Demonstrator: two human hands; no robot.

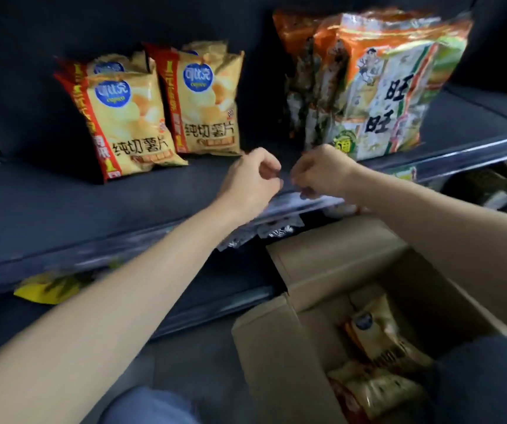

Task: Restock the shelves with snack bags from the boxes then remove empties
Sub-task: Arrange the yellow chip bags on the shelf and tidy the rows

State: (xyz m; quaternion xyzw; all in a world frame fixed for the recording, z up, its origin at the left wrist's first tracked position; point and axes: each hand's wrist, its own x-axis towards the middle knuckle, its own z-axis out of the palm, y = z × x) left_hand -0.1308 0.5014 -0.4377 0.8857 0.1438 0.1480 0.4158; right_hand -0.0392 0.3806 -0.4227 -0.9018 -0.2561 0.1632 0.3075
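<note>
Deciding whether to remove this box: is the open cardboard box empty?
No: several yellow potato chip bags lie inside the cardboard box.

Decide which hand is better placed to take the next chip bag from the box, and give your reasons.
Right. The box sits low on the right, below that arm, so the right hand need only draw back and down. The left hand would have to cross over.
</note>
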